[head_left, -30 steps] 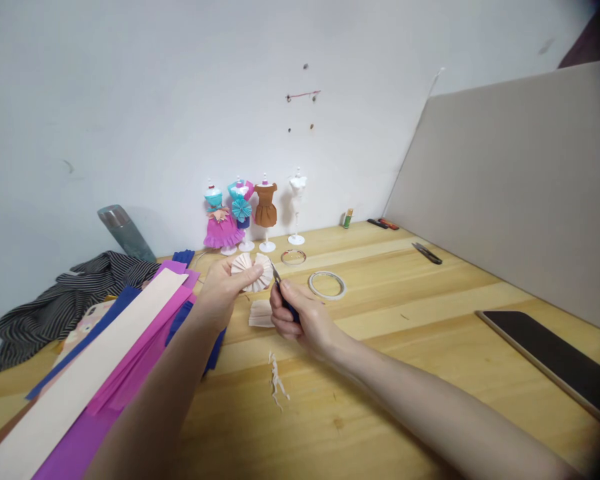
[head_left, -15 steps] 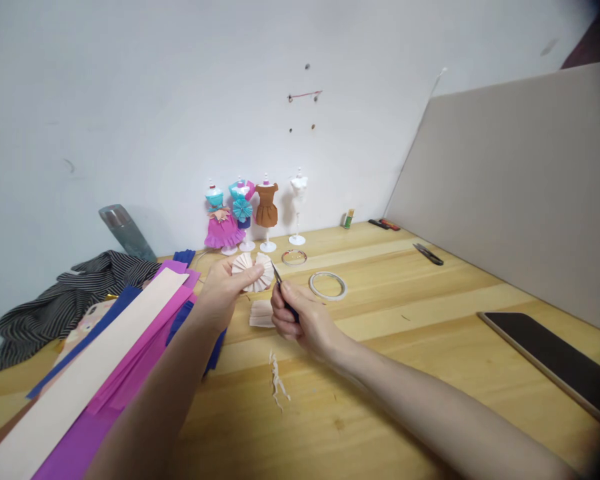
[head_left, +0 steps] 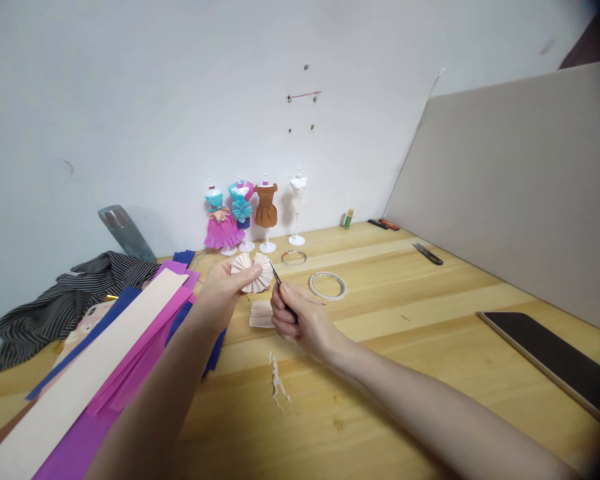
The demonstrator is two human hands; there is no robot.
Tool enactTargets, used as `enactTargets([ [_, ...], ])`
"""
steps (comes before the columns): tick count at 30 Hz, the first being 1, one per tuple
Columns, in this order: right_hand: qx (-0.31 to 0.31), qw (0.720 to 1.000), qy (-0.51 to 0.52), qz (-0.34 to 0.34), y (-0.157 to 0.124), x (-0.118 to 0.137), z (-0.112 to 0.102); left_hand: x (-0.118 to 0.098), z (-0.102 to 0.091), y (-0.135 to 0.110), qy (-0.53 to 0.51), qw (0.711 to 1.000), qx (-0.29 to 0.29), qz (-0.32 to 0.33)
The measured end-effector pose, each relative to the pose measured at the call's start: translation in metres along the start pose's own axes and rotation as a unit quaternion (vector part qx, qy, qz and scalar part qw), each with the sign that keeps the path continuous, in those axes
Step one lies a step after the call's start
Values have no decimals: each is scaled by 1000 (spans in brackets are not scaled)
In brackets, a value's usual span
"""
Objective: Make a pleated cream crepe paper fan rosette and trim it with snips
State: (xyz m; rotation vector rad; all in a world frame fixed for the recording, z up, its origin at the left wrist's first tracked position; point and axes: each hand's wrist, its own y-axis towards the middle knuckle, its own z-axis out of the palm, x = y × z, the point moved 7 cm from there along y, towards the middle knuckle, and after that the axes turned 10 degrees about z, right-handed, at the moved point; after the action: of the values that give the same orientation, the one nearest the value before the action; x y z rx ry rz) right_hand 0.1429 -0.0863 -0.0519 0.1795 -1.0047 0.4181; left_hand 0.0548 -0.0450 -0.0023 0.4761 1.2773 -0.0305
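My left hand (head_left: pixel 220 288) pinches a pale cream pleated paper rosette (head_left: pixel 245 272), fanned out with a notch at its top. Closed around the dark handle of a pair of scissors (head_left: pixel 279 275) is my right hand (head_left: pixel 300 310). The scissors' narrow tip points up and left, at the rosette's right edge; whether it touches the paper I cannot tell. Below the hands lies a pleated cream paper strip (head_left: pixel 261 315), partly behind my right fingers. Thin cream paper scraps (head_left: pixel 276 381) are scattered nearer to me on the wooden table (head_left: pixel 380 400).
Several small dress forms (head_left: pixel 267 208) stand along the wall. A tape roll (head_left: pixel 329 286), a bracelet-like ring (head_left: pixel 294 257), thread snips (head_left: pixel 428 254) and a phone (head_left: pixel 550 357) lie to the right. Coloured paper strips (head_left: pixel 93 373), striped cloth (head_left: pixel 80 293) and a bottle (head_left: pixel 127 232) occupy the left.
The rosette and scissors have shifted only very slightly, with the rosette turned a touch. Both hands keep their hold, and the other things stay where they were.
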Motion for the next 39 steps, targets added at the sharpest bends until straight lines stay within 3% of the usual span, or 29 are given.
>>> enactTargets([
  [8,4,1000,2,-8,0,1,1,0,-1,0,-26,999,0,-21],
  [19,27,999,28,15,-4,2,6,0,-2,0,-47,997,49,-27],
  [28,36,999,11,-1,0,0,5,1,-8,1,-71,997,31,-27],
  [39,38,999,-11,-16,-1,0,3,0,2,0,-20,993,112,-26],
])
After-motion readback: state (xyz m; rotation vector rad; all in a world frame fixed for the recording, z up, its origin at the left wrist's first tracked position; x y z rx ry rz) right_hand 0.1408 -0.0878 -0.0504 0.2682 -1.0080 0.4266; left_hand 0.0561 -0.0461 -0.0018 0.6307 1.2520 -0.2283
